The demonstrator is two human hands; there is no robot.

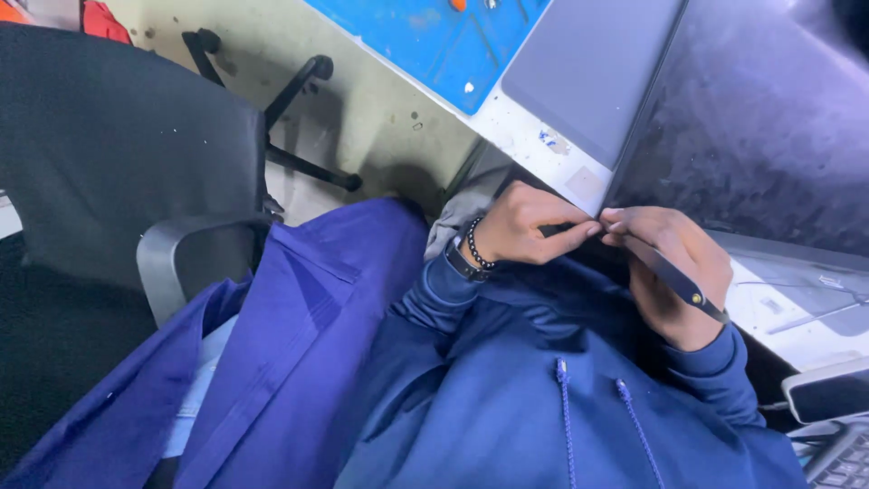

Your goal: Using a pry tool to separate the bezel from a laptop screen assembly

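Note:
My left hand [529, 226], with a black bead bracelet and a watch at the wrist, has its fingertips pinched together at the near corner of a flat grey slab-like device [588, 81]. My right hand [674, 272] meets it fingertip to fingertip and holds a slim dark tool [674, 281] with a small gold dot near its end; the tool lies along the palm toward the wrist. Whether something small sits between the pinched fingers I cannot tell. Both hands hover over my blue hooded top [543, 407].
A large dark dusty panel [760, 118] lies right of the grey device on a white tabletop [525, 136], with a blue work mat [448, 41] beyond. A black office chair [109, 136] with a blue garment [299, 335] draped over it stands at the left. A keyboard corner [842, 457] shows at bottom right.

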